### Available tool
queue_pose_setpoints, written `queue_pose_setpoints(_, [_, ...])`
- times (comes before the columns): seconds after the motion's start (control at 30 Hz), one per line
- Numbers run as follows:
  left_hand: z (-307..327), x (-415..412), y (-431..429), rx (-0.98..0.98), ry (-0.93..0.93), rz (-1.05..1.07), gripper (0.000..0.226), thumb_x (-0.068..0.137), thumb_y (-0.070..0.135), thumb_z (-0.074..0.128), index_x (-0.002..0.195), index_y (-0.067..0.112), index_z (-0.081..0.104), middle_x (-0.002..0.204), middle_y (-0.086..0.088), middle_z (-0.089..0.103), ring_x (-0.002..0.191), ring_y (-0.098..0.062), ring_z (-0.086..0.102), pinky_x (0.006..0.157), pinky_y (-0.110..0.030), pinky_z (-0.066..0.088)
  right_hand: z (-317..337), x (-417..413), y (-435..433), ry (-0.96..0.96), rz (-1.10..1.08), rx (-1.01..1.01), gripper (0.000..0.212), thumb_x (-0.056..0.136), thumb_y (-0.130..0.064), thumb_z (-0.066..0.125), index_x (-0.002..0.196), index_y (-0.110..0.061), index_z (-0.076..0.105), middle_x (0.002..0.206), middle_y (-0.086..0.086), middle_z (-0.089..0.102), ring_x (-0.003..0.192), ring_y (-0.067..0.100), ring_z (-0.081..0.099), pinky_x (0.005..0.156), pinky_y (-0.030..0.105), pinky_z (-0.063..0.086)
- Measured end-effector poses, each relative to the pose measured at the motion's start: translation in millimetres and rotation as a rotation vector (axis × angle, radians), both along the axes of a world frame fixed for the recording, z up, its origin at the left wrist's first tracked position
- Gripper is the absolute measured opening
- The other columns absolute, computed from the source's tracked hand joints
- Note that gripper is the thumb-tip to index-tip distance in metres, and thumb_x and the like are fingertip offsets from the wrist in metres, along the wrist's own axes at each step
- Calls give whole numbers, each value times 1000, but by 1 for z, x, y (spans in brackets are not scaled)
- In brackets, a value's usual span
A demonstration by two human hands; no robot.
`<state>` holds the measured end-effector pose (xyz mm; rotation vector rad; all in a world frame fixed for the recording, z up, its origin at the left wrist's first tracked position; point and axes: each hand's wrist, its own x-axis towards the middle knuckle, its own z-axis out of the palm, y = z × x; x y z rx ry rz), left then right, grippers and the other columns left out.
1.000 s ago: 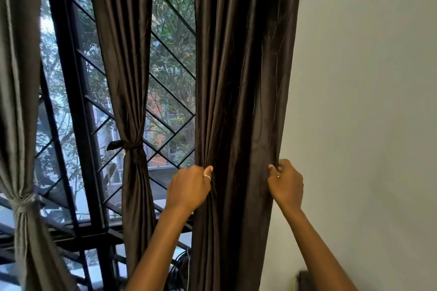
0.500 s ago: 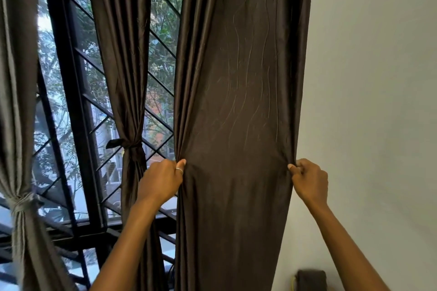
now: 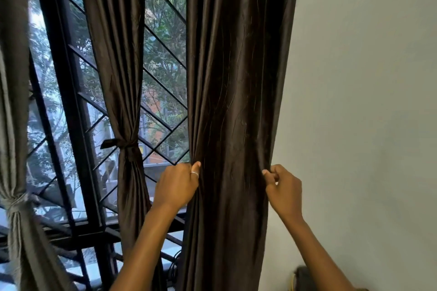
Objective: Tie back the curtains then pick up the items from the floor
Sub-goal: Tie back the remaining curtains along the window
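**Last curtain gathered, nothing yet to bind it**

The curtain (image 3: 236,101) beside the wall (image 3: 366,101) hangs untied, drawn into loose folds between both hands at about waist height. The left hand (image 3: 176,186) has its fingers curled round the edge nearest the grille (image 3: 163,101), thumb on top. The right hand (image 3: 285,190) pinches the wall-side edge between thumb and bent fingers. To the left, a tied curtain (image 3: 118,54) is cinched by a band (image 3: 125,144), and a third curtain (image 3: 14,101) at the frame's edge is bound too.

The weak point looks to be the right hand's small pinch. The cloth is sleek, and if the folds are pulled across quickly the edge may slide out and the bundle spread again. No band for this curtain is in view. One hand will likely have to let go to fetch it, leaving the other to hold the whole gather. Tugging downward could strain the hanging above, which is out of sight. The floor items are not in view.
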<state>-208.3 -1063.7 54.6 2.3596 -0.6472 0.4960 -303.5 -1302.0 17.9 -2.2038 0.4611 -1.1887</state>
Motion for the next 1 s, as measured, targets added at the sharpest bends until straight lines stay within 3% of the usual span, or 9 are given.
queue_pose_setpoints(0.2, [-1,-14,-23,-33,0,-81,55,104,41,41,54,19,34,52,-2,36,65,-39,55,55,-38,33,-8,21,42,-61,106,12,33,96,-20,63,67,-19,47,57,-6,52,53,9,51,51,21,37])
queue_pose_setpoints(0.27, [-2,-18,-29,-55,4,-85,54,103,44,41,55,20,35,55,-5,43,67,-39,58,56,-39,37,-11,27,55,-85,159,67,28,98,-22,62,72,-20,52,63,-4,59,58,8,56,53,20,41])
queue_pose_setpoints(0.4, [-4,-23,-37,-101,13,-74,52,103,47,39,59,21,42,71,-15,63,72,-37,61,61,-40,46,-15,34,81,-128,253,66,29,99,-23,58,72,-23,49,65,-2,57,60,14,56,55,35,45])
queue_pose_setpoints(0.5, [-6,-21,-36,-102,22,-85,51,103,47,37,61,20,49,70,-12,63,71,-34,63,61,-40,49,-16,35,92,-141,264,59,37,100,-20,58,70,-34,41,66,-5,52,59,9,49,55,27,39])
queue_pose_setpoints(0.6, [-7,-19,-33,-104,36,-98,52,103,48,37,66,17,57,68,-8,62,68,-29,63,64,-40,52,-17,35,93,-129,294,82,31,99,-18,58,72,-27,48,68,-3,53,62,10,51,57,29,42])
queue_pose_setpoints(0.73, [-4,-22,-34,-74,27,-82,50,103,48,36,61,24,49,61,2,52,63,-23,56,57,-33,40,-14,32,93,-106,324,84,25,99,-17,58,76,-26,58,75,-3,58,68,8,57,60,22,45])
queue_pose_setpoints(0.83, [-5,-21,-36,-65,27,-109,52,103,49,35,59,24,48,59,4,49,63,-24,58,57,-33,42,-14,27,94,-113,363,148,13,96,-13,60,89,-18,68,94,-1,60,83,5,61,72,18,50])
queue_pose_setpoints(0.93, [-4,-19,-34,-66,58,-155,53,103,49,37,57,25,44,56,5,47,63,-27,59,57,-36,44,-11,24,93,-108,416,204,11,90,-24,62,98,-19,69,118,-2,55,102,3,59,86,18,49])
queue_pose_setpoints(1.0, [-2,-19,-32,-74,75,-182,53,103,48,38,56,25,42,54,5,45,58,-23,54,55,-34,40,-7,19,94,-105,470,194,7,89,-27,64,91,-20,63,106,-3,58,92,6,60,77,19,48])
